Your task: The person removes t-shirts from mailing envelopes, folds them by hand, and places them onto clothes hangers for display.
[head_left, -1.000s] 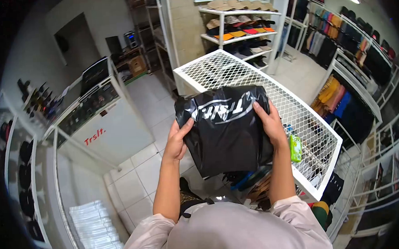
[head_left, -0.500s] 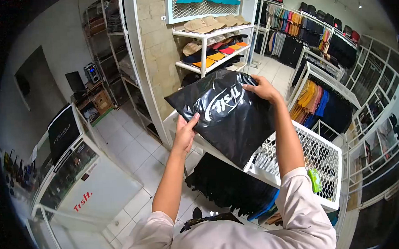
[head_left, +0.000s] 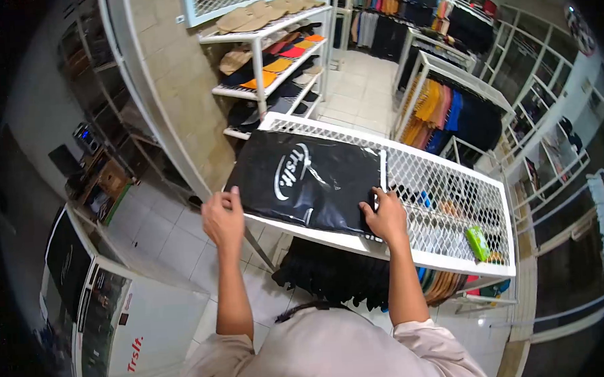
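Observation:
A black plastic packaging bag with white "Trslt." lettering lies flat on the left part of a white mesh-topped rack. At the bag's near left corner is my left hand, its fingers curled and closed at the edge. My right hand has its thumb and fingers bent on the near right corner. The fingertips' exact hold on the plastic is partly hidden.
A small green packet lies on the mesh at the right. Dark garments hang under the rack. Caps fill white shelves beyond. A white counter stands at the lower left, clothes racks at the back.
The black bag has gone from being held up in the air to lying on the rack. Both hands have come down to its near corners, and the view has shifted rightward.

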{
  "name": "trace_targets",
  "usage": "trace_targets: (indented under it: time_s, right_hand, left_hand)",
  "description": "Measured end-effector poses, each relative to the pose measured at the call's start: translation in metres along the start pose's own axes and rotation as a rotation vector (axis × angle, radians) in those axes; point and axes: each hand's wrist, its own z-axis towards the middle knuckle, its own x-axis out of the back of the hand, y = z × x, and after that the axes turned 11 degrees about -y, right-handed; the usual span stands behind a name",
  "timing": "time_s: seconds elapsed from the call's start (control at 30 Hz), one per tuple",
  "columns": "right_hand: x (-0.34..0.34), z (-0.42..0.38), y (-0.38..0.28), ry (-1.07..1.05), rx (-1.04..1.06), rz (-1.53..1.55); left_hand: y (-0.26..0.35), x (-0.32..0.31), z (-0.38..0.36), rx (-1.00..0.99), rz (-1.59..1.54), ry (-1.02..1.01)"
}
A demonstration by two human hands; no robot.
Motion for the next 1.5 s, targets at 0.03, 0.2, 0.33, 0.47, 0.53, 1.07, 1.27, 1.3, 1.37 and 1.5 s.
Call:
trace_targets:
  time_s: [0.03, 0.2, 0.33, 0.47, 0.53, 1.07, 1.27, 1.3, 1.37, 1.5]
  right_hand:
    - [-0.001, -0.010, 0.002, 0.039, -0.048, -0.017]
    - [-0.005, -0.021, 0.001, -0.017, -0.123, 0.116]
    - [-0.013, -0.017, -0.001, -0.038, -0.124, 0.257]
    - [-0.012, -0.024, 0.015, 0.114, -0.093, 0.431]
    - [-0.006, -0.021, 0.025, 0.066, -0.162, 0.513]
    - [-0.006, 0.019, 0.004, -0.082, -0.360, 0.043]
    - [-0.011, 0.029, 0.006, -0.147, -0.341, 0.076]
    - [-0.006, 0.028, 0.007, -0.099, -0.329, 0.134]
    - [0.007, 0.024, 0.012, 0.012, -0.283, 0.180]
    - [0.045, 0.016, 0.049, 0.179, -0.335, 0.184]
  left_hand:
    - [-0.015, -0.012, 0.009, -0.073, 0.066, 0.067]
    - [-0.047, -0.050, 0.042, -0.174, 0.193, 0.046]
    - [-0.049, -0.056, 0.057, -0.127, 0.067, -0.032]
    - [-0.047, -0.064, 0.069, -0.292, -0.119, -0.101]
    - [-0.032, -0.060, 0.066, -0.344, -0.089, -0.150]
    - [-0.032, -0.068, 0.082, -0.354, -0.182, -0.108]
    - [-0.034, -0.069, 0.084, -0.345, -0.197, -0.069]
    - [-0.033, -0.067, 0.083, -0.307, -0.212, -0.081]
    - [-0.035, -0.066, 0.083, -0.262, -0.225, -0.099]
    - [-0.041, -0.076, 0.087, -0.313, -0.223, 0.011]
